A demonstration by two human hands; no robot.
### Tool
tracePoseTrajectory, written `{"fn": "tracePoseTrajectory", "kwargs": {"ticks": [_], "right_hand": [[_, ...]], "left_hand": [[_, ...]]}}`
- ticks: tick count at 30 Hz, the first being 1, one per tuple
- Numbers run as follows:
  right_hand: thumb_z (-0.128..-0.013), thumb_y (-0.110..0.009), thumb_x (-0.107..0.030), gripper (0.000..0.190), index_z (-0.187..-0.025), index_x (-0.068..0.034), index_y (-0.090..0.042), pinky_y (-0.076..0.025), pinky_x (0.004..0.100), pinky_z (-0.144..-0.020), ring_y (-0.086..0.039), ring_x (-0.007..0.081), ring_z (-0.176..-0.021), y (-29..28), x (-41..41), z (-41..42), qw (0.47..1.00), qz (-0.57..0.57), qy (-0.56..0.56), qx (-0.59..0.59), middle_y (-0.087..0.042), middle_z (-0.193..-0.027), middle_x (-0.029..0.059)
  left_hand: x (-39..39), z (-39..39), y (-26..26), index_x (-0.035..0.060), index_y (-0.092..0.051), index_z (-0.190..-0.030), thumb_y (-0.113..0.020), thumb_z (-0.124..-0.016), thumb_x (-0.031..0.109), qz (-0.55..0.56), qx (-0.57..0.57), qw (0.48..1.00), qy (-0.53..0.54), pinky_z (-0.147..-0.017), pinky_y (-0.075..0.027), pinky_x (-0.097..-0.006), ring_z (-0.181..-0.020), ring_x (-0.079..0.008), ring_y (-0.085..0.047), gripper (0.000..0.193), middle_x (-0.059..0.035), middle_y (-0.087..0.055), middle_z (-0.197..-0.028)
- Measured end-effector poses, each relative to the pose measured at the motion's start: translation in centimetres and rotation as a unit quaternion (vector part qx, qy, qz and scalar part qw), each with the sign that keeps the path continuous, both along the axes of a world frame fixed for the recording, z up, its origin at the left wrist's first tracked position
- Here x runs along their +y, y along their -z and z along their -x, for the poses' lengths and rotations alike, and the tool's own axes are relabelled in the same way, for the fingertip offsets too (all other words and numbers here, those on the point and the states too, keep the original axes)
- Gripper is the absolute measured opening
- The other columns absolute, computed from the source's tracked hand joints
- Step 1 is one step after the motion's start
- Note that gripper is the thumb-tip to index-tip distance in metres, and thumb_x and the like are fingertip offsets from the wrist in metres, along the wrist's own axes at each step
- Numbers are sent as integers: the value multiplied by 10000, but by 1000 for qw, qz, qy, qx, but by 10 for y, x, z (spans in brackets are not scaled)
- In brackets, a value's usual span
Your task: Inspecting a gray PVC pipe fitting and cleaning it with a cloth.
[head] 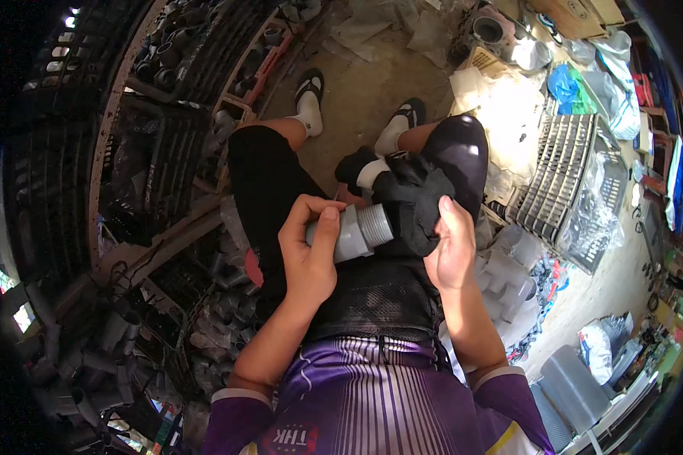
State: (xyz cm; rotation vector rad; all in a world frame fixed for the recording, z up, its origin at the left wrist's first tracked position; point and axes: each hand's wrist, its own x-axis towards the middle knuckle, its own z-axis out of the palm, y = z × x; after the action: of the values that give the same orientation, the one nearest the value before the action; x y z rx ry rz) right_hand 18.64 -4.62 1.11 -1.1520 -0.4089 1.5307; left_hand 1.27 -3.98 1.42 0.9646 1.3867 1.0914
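My left hand [313,250] is closed around a grey plastic pipe fitting [356,232], whose threaded end points right. A bundled black cloth [412,202] with a white band lies over my lap, and my right hand [452,244] grips its right edge between thumb and fingers. The threaded end of the fitting is close to the cloth; whether they touch I cannot tell. Part of the fitting's other end is hidden behind my left fingers.
Black plastic crates [153,165] with pipe fittings stand at the left. More fittings lie heaped at the lower left. To the right are a slatted crate [552,170], a clear plastic bag [589,210] and a grey roll [575,387]. Plastic sheeting [364,28] lies on the floor ahead.
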Motion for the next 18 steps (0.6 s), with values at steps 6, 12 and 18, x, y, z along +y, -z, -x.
{"fn": "tracePoseTrajectory", "kwargs": {"ticks": [6,12,18], "right_hand": [[-904,-542,-37,88,-881,16,-607,-342,196,-533,-450,34,-595,-8,-8,-17,983,-100,-92,-124,-540,-708,-13],[-859,-576,51,49,-850,14,-607,-308,199,-525,-418,23,-603,-13,-6,-18,972,-86,-156,-150,-524,-718,-41],[-913,-568,-126,159,-890,18,-631,-318,203,-572,-410,27,-628,-6,-3,-23,972,-156,-101,-141,-527,-725,-48]], "left_hand": [[2,0,-2,-10,-595,-898,-541,-934,169,-2,17,1000,17,-736,-392,-235,-788,-83,-506,191,-34,-603,-822],[4,1,-5,-3,-598,-904,-549,-936,186,-2,17,1000,20,-737,-394,-233,-794,-85,-514,198,-34,-606,-829],[4,2,-3,3,-598,-916,-573,-928,188,-26,13,999,32,-748,-405,-240,-806,-86,-524,187,-30,-608,-839]]}}
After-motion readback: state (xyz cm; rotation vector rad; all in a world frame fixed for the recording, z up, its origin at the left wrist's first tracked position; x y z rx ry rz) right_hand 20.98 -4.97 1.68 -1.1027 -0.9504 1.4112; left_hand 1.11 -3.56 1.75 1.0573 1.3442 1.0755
